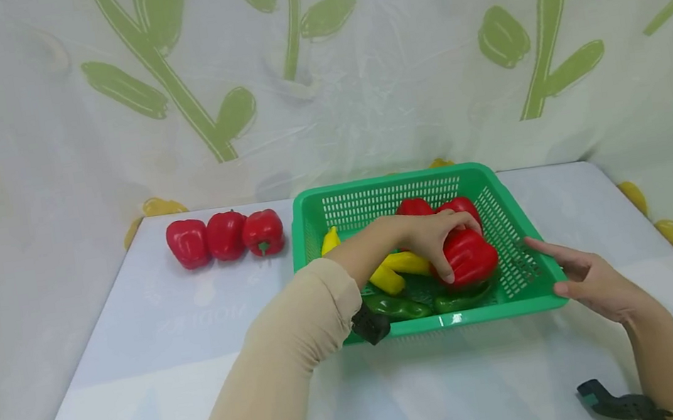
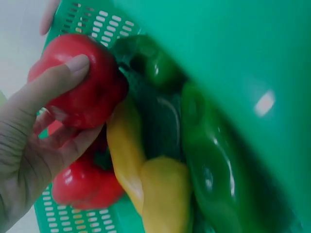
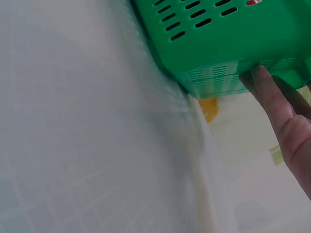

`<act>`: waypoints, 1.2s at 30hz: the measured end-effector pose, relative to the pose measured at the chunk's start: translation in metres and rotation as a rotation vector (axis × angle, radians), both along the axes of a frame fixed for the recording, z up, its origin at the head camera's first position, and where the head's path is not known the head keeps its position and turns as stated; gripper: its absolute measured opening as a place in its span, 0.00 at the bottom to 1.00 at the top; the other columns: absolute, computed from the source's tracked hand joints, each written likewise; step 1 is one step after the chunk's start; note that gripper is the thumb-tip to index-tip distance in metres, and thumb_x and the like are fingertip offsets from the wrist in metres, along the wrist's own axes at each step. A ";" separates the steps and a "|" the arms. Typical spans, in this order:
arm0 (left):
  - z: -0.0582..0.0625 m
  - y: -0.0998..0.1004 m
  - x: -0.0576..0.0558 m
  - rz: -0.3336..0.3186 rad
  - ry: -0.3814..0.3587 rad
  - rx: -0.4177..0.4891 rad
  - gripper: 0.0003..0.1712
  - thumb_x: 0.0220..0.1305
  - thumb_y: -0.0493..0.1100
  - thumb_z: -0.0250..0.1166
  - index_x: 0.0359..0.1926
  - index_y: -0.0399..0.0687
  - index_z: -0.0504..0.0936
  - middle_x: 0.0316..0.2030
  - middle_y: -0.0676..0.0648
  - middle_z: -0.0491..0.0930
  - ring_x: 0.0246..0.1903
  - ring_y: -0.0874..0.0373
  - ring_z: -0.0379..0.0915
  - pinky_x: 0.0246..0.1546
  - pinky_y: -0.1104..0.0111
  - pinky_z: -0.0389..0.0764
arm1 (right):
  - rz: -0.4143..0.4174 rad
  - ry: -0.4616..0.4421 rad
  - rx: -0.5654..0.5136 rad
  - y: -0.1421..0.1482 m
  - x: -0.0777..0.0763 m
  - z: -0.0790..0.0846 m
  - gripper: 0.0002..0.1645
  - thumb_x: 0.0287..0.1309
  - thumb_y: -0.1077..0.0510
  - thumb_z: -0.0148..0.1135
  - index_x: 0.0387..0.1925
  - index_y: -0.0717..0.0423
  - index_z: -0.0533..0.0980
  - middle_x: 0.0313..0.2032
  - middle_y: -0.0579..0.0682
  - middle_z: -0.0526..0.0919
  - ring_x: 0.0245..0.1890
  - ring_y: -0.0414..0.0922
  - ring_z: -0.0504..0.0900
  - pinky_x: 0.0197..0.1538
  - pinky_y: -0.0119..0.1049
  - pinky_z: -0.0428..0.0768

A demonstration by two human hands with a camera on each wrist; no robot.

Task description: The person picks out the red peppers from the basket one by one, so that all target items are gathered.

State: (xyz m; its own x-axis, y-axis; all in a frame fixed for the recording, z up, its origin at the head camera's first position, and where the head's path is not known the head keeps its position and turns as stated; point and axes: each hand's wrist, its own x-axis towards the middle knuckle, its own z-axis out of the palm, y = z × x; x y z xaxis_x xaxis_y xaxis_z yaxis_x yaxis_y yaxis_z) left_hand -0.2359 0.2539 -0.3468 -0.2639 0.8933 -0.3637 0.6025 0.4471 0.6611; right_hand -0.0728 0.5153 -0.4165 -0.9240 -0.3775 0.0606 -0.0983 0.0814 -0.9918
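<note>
My left hand (image 1: 433, 236) reaches into a green basket (image 1: 510, 207) and grips a red bell pepper (image 1: 471, 257), thumb on one side and fingers on the other. In the left wrist view this bell pepper (image 2: 85, 92) sits above another red one (image 2: 87, 182). Two more red bell peppers lie behind it in the head view. Beside them are yellow peppers (image 2: 129, 145) and long green peppers (image 2: 209, 145). My right hand (image 1: 602, 287) rests at the basket's right side. Its extended fingers (image 3: 274, 99) touch the outer wall.
Three red bell peppers (image 1: 226, 236) stand in a row on the white table (image 1: 196, 316), left of the basket. A curtain (image 1: 397, 87) with green leaf prints hangs behind. A black wrist strap (image 1: 622, 406) shows at the right forearm.
</note>
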 end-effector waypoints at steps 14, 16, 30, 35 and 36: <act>0.006 -0.031 -0.010 0.097 -0.187 0.115 0.45 0.44 0.36 0.75 0.61 0.61 0.61 0.59 0.52 0.61 0.56 0.59 0.59 0.41 0.69 0.81 | 0.026 -0.005 -0.054 0.002 0.000 0.001 0.36 0.65 0.67 0.51 0.72 0.53 0.55 0.64 0.34 0.64 0.58 0.33 0.73 0.51 0.30 0.78; 0.007 -0.037 -0.012 0.106 -0.227 0.126 0.45 0.45 0.35 0.74 0.62 0.60 0.61 0.59 0.51 0.61 0.56 0.58 0.60 0.42 0.68 0.81 | 0.024 -0.007 -0.055 0.002 -0.001 0.001 0.36 0.65 0.68 0.51 0.71 0.52 0.55 0.64 0.34 0.65 0.57 0.34 0.74 0.50 0.30 0.79; 0.023 -0.083 -0.022 0.214 -0.317 0.187 0.44 0.45 0.39 0.74 0.62 0.59 0.62 0.59 0.47 0.62 0.57 0.49 0.63 0.43 0.61 0.82 | 0.020 -0.004 -0.072 0.001 0.000 -0.001 0.35 0.64 0.68 0.51 0.71 0.52 0.56 0.64 0.34 0.65 0.57 0.34 0.73 0.50 0.30 0.79; 0.027 -0.099 -0.026 0.270 -0.329 0.239 0.44 0.47 0.39 0.73 0.64 0.58 0.60 0.61 0.48 0.61 0.58 0.49 0.63 0.44 0.60 0.82 | 0.009 0.004 -0.052 0.001 -0.001 -0.002 0.35 0.65 0.66 0.52 0.71 0.52 0.56 0.64 0.33 0.65 0.57 0.33 0.73 0.50 0.29 0.79; 0.028 -0.102 -0.027 0.282 -0.328 0.251 0.44 0.47 0.39 0.72 0.64 0.57 0.60 0.61 0.48 0.61 0.58 0.49 0.63 0.44 0.60 0.82 | 0.007 0.005 -0.047 0.001 -0.001 -0.002 0.35 0.65 0.66 0.52 0.71 0.52 0.56 0.63 0.33 0.65 0.57 0.33 0.73 0.50 0.29 0.79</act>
